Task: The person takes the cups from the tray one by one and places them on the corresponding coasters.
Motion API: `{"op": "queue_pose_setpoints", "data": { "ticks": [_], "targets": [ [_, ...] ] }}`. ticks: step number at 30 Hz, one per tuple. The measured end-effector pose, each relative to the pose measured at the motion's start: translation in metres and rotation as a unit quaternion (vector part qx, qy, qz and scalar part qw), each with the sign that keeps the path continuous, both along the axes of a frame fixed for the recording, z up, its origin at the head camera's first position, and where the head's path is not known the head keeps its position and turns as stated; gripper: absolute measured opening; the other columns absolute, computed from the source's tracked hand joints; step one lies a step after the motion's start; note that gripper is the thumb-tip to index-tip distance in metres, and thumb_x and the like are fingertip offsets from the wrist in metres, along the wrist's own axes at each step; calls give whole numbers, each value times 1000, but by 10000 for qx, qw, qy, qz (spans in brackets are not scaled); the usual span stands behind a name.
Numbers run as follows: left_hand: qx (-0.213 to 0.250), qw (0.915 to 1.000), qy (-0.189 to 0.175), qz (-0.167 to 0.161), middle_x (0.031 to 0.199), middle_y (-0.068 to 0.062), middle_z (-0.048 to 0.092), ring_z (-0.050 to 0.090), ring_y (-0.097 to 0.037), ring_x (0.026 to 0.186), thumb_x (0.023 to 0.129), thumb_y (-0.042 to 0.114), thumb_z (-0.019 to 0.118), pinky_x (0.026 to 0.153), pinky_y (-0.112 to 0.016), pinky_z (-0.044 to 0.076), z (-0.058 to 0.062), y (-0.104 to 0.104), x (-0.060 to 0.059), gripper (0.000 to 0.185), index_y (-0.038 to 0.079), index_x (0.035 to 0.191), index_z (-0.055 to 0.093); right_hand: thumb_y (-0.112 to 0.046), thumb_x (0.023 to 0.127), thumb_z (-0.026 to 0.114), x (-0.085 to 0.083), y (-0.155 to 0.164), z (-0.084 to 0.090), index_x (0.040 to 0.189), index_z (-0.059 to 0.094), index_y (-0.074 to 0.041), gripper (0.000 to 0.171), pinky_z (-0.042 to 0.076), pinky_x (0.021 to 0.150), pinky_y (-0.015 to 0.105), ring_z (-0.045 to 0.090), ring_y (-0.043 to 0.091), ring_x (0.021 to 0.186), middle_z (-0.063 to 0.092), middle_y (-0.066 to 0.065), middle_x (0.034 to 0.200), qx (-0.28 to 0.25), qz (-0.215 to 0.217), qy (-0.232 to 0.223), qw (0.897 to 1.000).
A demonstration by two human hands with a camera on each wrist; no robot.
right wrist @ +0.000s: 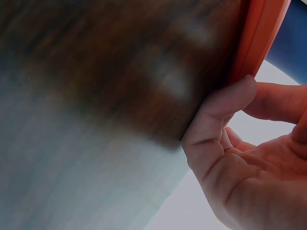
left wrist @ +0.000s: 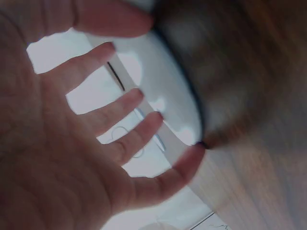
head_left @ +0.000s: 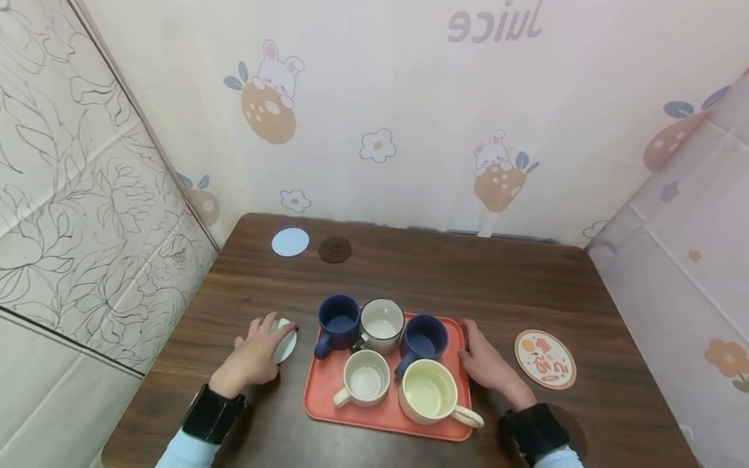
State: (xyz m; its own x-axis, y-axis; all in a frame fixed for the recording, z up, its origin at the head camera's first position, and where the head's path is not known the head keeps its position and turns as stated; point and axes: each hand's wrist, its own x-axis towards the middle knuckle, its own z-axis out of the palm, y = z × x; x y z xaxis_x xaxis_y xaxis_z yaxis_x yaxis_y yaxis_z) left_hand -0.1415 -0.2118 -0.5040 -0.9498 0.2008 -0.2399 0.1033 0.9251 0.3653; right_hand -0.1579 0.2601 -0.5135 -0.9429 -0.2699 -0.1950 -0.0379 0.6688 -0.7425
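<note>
My left hand (head_left: pixel 251 356) grips a round white coaster (head_left: pixel 285 340) by its edge, between the thumb and one finger. The left wrist view shows the coaster (left wrist: pixel 165 86) tilted above the wood, with the other fingers spread behind it. To its right lies a coral-red tray (head_left: pixel 333 416) loaded with mugs. My right hand (head_left: pixel 486 361) pinches the tray's right rim (right wrist: pixel 261 38). On the tray are two dark blue mugs (head_left: pixel 341 318) (head_left: pixel 424 337), a white mug with a black rim (head_left: pixel 382 324), a small cream mug (head_left: pixel 367 377) and a wide pale yellow mug (head_left: pixel 430 393).
A light blue disc (head_left: pixel 290 242) and a dark brown disc (head_left: pixel 335 249) with a face on it lie at the back left of the wooden table (head_left: pixel 468 273). Right of my right hand is a printed round coaster (head_left: pixel 545 359). Patterned curtains (head_left: pixel 374 97) stand behind and at both sides.
</note>
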Motion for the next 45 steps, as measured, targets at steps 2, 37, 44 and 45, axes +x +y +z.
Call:
{"op": "queue_pose_setpoints", "data": {
  "ticks": [2,37,44,45],
  "targets": [
    [62,9996,264,-29,158,-26,35,32,-53,140,74,-8,80,93,-82,37,-1,0,-10,82,17,149,58,5,101,57,-2,0,0,146,33,5,51,56,83,44,61,29,97,56,22,120,22,-3,39,10000],
    [755,9866,1281,-668,137,-23,54,54,-43,123,85,-16,57,94,-73,45,-11,-27,-36,47,11,118,76,3,101,59,2,0,2,146,32,5,52,55,85,45,60,29,99,55,21,121,62,-9,6,10000],
    [998,9835,1140,-990,143,-23,52,51,-44,129,87,-14,56,102,-69,43,-10,-14,-50,46,10,121,75,6,100,57,-1,0,-2,144,35,6,49,51,76,39,59,25,91,55,17,110,170,63,282,9994],
    [1032,9831,1115,-1025,142,-22,53,52,-43,127,87,-14,55,101,-67,44,-9,-13,-52,45,10,120,75,6,100,57,-1,0,-2,144,35,6,48,51,76,39,59,25,91,55,17,109,154,40,256,9995]
  ]
}}
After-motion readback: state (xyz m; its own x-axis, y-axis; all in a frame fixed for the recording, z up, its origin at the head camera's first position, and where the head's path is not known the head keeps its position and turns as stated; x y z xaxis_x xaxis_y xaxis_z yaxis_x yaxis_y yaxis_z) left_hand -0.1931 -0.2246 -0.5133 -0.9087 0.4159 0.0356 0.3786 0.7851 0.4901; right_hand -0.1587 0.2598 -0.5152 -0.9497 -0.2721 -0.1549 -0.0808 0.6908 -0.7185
